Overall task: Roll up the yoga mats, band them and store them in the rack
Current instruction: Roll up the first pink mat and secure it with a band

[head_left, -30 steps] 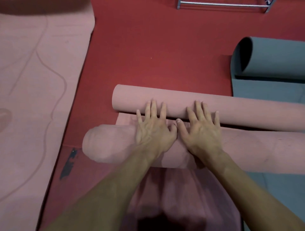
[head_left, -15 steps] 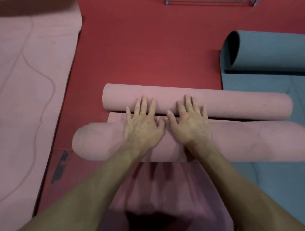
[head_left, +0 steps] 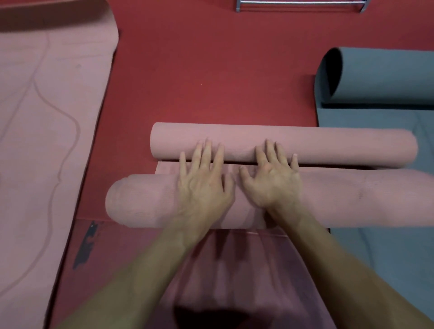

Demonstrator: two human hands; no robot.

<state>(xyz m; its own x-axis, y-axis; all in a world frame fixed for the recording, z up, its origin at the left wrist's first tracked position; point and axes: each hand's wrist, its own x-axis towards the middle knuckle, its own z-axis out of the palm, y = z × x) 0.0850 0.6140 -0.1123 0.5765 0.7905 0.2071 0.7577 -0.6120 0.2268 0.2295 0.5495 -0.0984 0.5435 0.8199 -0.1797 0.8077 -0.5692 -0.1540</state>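
Pink yoga mat roll lies crosswise on the red floor, just above frame centre, long axis running 9 to 3. It looks tightly wound with no band visible on it. A short flat strip of the same mat shows under its near edge at the 9 end. Left hand and right hand sit side by side, palms down, thumbs nearly touching. The fingers of both are straight and spread apart, gripping nothing. Left fingers and right fingers lie on top of the roll around its middle, left hand on the 9 side. The palms rest on a thicker pink rounded form just nearer the person, parallel to the roll. Cannot tell if that is mat or a clothed leg. Second pink mat lies flat at 9, with a wavy line on its surface. Grey-blue mat at 2 is partly rolled, open end facing 9, and the rest of it lies flat toward 4. The right end of the pink roll overlaps that flat grey part. Metal rack bar sits at 12 to 1, cut by the top edge, well apart from the roll. Dark scuff on the floor at 8.
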